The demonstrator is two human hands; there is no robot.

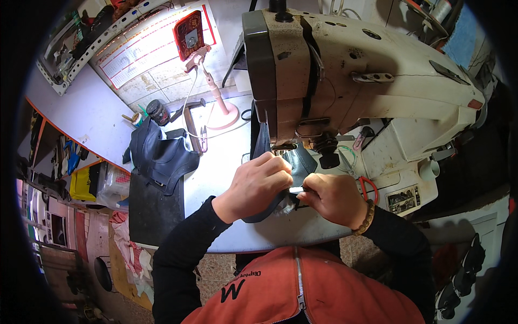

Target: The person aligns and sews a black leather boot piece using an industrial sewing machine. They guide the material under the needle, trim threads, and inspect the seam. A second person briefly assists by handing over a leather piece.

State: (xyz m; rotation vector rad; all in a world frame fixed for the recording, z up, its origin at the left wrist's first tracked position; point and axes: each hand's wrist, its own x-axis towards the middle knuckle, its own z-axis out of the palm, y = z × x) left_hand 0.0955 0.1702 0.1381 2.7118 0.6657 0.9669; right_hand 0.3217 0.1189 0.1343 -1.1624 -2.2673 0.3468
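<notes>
Looks mid-job: dark leather [303,161] under the sewing machine [334,70], seams unclear. Right hand [337,198] pinches a white strip [296,190]; can't tell what's gripped by the left hand [256,186].

Two hands [259,181], one bracelet [365,218], one sewing machine [345,70]. Background: one phone [189,33], one stand [217,96], one calendar [127,62].

Pinching a small white strip [296,190] between bare left hand [256,183] and bare right hand [339,198], beside dark leather-like material [303,162] below a cream metal sewing machine [345,70].
</notes>
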